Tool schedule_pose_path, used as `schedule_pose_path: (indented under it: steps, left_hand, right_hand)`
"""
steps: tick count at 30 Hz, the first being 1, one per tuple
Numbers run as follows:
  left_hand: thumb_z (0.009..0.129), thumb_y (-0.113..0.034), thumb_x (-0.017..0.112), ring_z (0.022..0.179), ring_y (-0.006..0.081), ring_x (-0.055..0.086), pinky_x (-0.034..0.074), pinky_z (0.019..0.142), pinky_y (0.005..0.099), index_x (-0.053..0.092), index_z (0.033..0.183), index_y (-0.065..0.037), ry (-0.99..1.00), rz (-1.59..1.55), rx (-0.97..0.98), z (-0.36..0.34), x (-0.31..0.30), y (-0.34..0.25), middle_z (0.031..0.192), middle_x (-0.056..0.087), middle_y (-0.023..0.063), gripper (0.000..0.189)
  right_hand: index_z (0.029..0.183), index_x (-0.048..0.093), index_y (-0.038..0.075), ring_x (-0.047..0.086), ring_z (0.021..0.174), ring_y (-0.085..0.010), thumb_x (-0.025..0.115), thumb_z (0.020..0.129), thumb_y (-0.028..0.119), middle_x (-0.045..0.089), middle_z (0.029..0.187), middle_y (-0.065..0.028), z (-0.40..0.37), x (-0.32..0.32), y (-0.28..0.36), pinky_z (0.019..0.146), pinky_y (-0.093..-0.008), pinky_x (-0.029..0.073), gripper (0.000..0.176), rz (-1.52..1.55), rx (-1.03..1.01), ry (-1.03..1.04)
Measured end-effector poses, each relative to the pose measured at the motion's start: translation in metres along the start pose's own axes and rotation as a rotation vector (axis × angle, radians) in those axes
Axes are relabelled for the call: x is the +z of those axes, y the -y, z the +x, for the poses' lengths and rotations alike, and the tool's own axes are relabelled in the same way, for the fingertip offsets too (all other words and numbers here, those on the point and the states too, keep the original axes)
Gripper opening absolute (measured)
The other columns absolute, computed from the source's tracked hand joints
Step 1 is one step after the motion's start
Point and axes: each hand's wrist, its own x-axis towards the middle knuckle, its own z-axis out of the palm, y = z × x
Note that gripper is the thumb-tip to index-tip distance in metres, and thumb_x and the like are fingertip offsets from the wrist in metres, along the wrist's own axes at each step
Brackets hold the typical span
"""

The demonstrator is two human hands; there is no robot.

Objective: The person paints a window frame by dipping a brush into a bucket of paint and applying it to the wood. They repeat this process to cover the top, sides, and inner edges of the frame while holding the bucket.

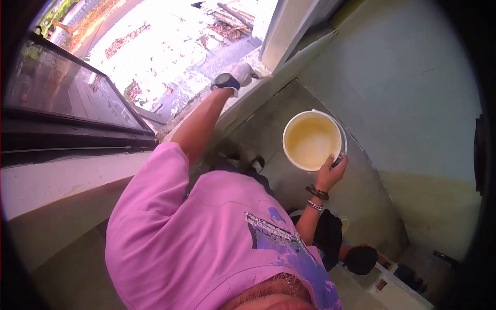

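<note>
The right hand clamps the rim of a round bucket (creamy yellow inside), while the white-gloved left hand rests on the rough ledge, its grip unclear.

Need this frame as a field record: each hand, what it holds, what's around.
left hand: white glove, dark watch at the wrist, on the window ledge; grip unclear
right hand: bare, bracelets on the wrist, grip closed on the bucket rim
bucket: white, yellowish inside, held out from the body
clothing: pink shirt
window pane: upper left, outdoors visible beyond
other person: dark hair, below at lower right
</note>
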Motion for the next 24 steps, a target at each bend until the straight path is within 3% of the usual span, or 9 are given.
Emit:
schedule_pose_path:
  steps: [4, 6, 7, 9, 12, 15, 19, 21, 24]
  left_hand:
    - [0.086, -0.011, 0.049, 0.087, 0.0279, 0.067, 0.052, 0.078, 0.0384, 0.068, 0.110, -0.024, -0.115, -0.049, 0.104, 0.007, -0.071, -0.039, 0.100, 0.069, 0.0122, 0.034]
    - [0.090, -0.020, 0.051, 0.074, 0.0254, 0.066, 0.052, 0.069, 0.0393, 0.069, 0.108, -0.024, -0.351, -0.236, 0.300, 0.021, -0.102, -0.037, 0.086, 0.068, 0.0118, 0.025]
    - [0.091, -0.023, 0.054, 0.062, 0.0222, 0.064, 0.051, 0.063, 0.0376, 0.067, 0.112, -0.023, -0.246, -0.076, 0.087, -0.023, -0.171, -0.075, 0.075, 0.066, 0.0131, 0.025]
    - [0.092, -0.024, 0.056, 0.052, 0.0169, 0.057, 0.049, 0.057, 0.0339, 0.063, 0.119, -0.022, -0.552, -0.321, 0.289, -0.038, -0.206, -0.085, 0.064, 0.061, 0.0119, 0.028]
    - [0.088, -0.024, 0.056, 0.082, 0.0334, 0.066, 0.052, 0.073, 0.0404, 0.062, 0.120, -0.019, -0.820, -0.469, 0.339, -0.049, -0.235, -0.106, 0.094, 0.064, 0.0217, 0.033]
    - [0.088, -0.023, 0.054, 0.084, 0.0351, 0.065, 0.051, 0.075, 0.0422, 0.061, 0.120, -0.017, -0.615, -0.495, 0.193, -0.038, -0.198, -0.100, 0.095, 0.063, 0.0220, 0.033]
    - [0.090, -0.023, 0.051, 0.082, 0.0361, 0.065, 0.051, 0.073, 0.0399, 0.060, 0.120, -0.014, -0.406, -0.399, 0.355, -0.026, -0.089, -0.037, 0.090, 0.064, 0.0231, 0.033]
    - [0.090, -0.022, 0.050, 0.065, 0.0273, 0.064, 0.049, 0.063, 0.0363, 0.061, 0.121, -0.012, -0.091, -0.557, 0.099, -0.040, -0.072, -0.010, 0.074, 0.065, 0.0165, 0.034]
    - [0.091, -0.021, 0.049, 0.053, 0.0150, 0.054, 0.045, 0.052, 0.0322, 0.061, 0.122, -0.013, 0.019, -0.820, -0.070, -0.048, -0.071, 0.014, 0.061, 0.056, 0.0049, 0.034]
  right_hand:
    - [0.113, 0.050, -0.005, 0.058, 0.087, -0.0345, 0.059, 0.084, 0.012, 0.058, 0.101, -0.0219, 0.002, 0.003, 0.001, 0.078, -0.0411, 0.046, 0.035, 0.014, -0.070, -0.036]
    - [0.113, 0.050, -0.005, 0.058, 0.088, -0.0349, 0.058, 0.084, 0.012, 0.058, 0.101, -0.0222, 0.004, 0.001, 0.012, 0.078, -0.0414, 0.046, 0.035, 0.031, -0.003, -0.012]
    - [0.114, 0.050, -0.005, 0.058, 0.088, -0.0351, 0.058, 0.084, 0.012, 0.058, 0.102, -0.0224, 0.002, -0.001, 0.014, 0.079, -0.0415, 0.046, 0.036, 0.038, 0.038, 0.003]
    - [0.114, 0.049, -0.005, 0.058, 0.087, -0.0354, 0.059, 0.083, 0.013, 0.058, 0.101, -0.0229, 0.005, 0.005, 0.003, 0.077, -0.0417, 0.045, 0.037, -0.013, -0.051, -0.039]
    - [0.114, 0.049, -0.005, 0.058, 0.088, -0.0358, 0.059, 0.083, 0.013, 0.058, 0.101, -0.0230, 0.004, 0.002, 0.018, 0.077, -0.0418, 0.045, 0.037, -0.004, -0.127, -0.081]
    - [0.112, 0.050, -0.006, 0.057, 0.082, -0.0321, 0.059, 0.084, 0.013, 0.058, 0.098, -0.0206, 0.002, 0.003, 0.025, 0.074, -0.0393, 0.045, 0.035, 0.000, -0.126, -0.086]
    - [0.111, 0.050, -0.005, 0.057, 0.079, -0.0300, 0.059, 0.083, 0.011, 0.058, 0.096, -0.0187, 0.004, 0.003, 0.027, 0.072, -0.0381, 0.046, 0.033, 0.015, -0.143, -0.096]
    - [0.111, 0.051, -0.004, 0.057, 0.079, -0.0303, 0.059, 0.082, 0.010, 0.058, 0.096, -0.0187, 0.003, 0.008, 0.011, 0.071, -0.0386, 0.046, 0.033, 0.070, -0.170, -0.102]
    - [0.112, 0.051, -0.004, 0.058, 0.081, -0.0324, 0.059, 0.082, 0.010, 0.058, 0.098, -0.0199, 0.000, 0.000, 0.021, 0.072, -0.0402, 0.046, 0.034, 0.061, -0.093, -0.051]
